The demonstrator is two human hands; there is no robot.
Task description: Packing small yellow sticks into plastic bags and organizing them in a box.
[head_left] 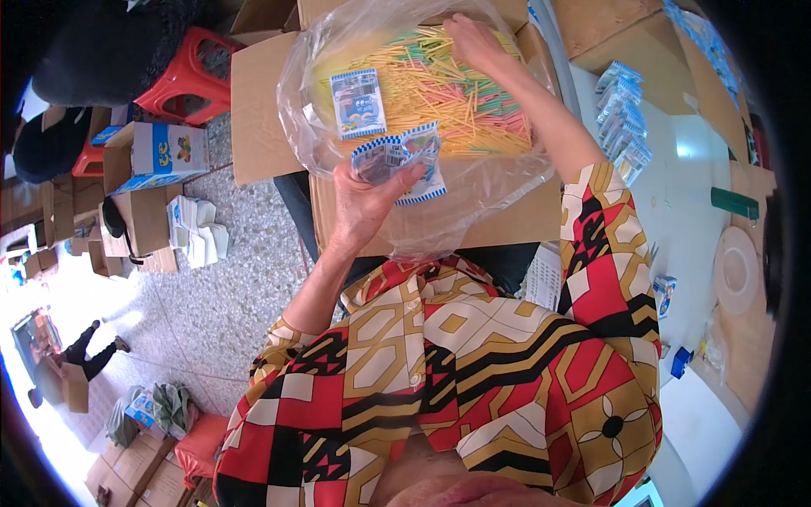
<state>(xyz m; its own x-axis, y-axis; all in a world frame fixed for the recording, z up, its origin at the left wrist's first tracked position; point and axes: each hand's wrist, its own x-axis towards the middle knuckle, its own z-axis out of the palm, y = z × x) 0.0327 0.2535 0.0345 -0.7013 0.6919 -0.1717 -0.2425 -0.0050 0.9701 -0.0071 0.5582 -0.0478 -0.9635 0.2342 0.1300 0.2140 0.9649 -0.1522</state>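
My left hand (365,201) is closed around a small blue-and-white plastic packet (422,173), its checked top edge spread apart. Another packet (357,103) lies flat on a heap of thin yellow, pink and green sticks (473,106). The heap sits in a clear plastic bag (304,101) that lines a cardboard box (262,110) in front of me. At the far side of the heap, my right hand (475,42) reaches down with its fingers curled together among the sticks. What those fingers grip is hidden.
Several blue-and-white packets (623,114) lie in an overlapping row on the pale table (676,203) to my right, near a green block (735,204). On the left are a red stool (190,76), open cartons (139,215) and stacked white pieces (198,228). A person (63,372) carries a box further off.
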